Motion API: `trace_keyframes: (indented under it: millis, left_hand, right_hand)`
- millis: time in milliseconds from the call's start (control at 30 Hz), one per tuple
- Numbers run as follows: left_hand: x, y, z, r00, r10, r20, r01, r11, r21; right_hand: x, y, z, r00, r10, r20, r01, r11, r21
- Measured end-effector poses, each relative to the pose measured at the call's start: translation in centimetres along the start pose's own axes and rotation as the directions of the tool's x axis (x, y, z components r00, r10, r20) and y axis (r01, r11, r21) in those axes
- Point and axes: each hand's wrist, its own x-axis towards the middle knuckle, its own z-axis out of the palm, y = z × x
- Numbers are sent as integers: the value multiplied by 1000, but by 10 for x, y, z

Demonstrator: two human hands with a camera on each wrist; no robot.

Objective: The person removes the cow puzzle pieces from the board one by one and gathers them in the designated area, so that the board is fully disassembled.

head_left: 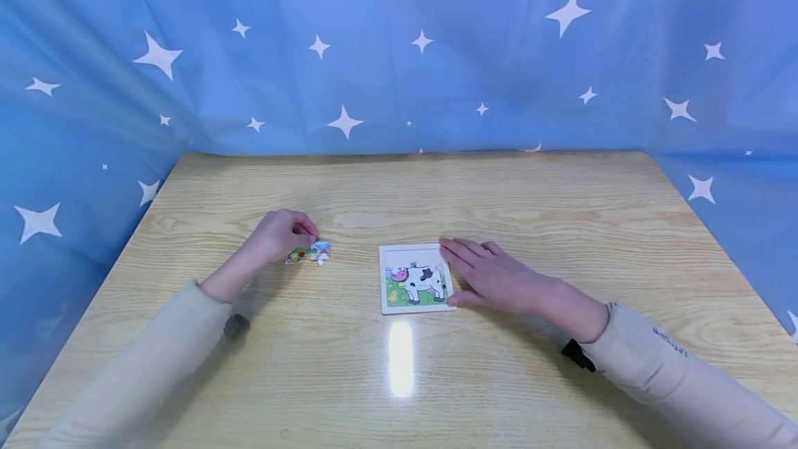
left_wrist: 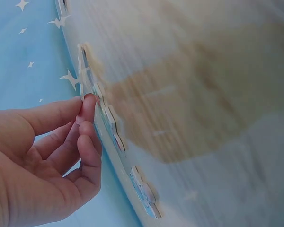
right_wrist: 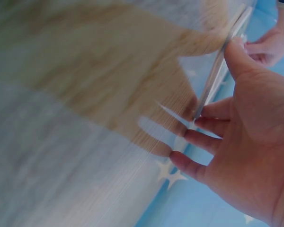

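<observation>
Left of centre, piece (head_left: pixel 321 250): at the left fingertips; looks light, stiff, thin, best taken by its edges, sparing the knob.
Left hand (head_left: pixel 280 233): thumb and finger pinch the piece.
Loose pieces (head_left: pixel 296 256): just left of it, on the table (head_left: pixel 312 366).
Tray (head_left: pixel 383 286): just below centre; shallow, holding a cow picture (head_left: pixel 429 281), a pale strip above.
Right hand (head_left: pixel 499 281): fingers spread, fairly straight, touching the tray's right side.

The frame (head_left: pixel 383 279) is white, the cow (head_left: pixel 416 279) black-patched white with a pink muzzle (head_left: pixel 400 275), the grass (head_left: pixel 428 298) green, the pieces (head_left: pixel 321 251) blue, green and red, the sleeves (head_left: pixel 679 380) beige, the table (head_left: pixel 530 206) wood-grained tan, the curtain (head_left: pixel 374 75) white-starred blue.
</observation>
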Motion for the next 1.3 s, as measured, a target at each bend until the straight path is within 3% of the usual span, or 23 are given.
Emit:
trace_keyframes:
  millis: [333, 767, 1300]
  left_hand:
    - [1, 4, -1, 1000, 12, -23, -12, 999, 32]
    - [0, 2, 1, 998, 8, -55, -7, 1000, 10]
    - [-10, 8, 3, 999, 36, 2, -36, 999, -34]
  right_hand:
    - [0, 0, -2, 1000, 10, 14, -10, 1000, 11]
    - [-1, -2, -3, 1000, 7, 16, -8, 1000, 24]
    - [-1, -2, -3, 1000, 6, 20, -6, 1000, 13]
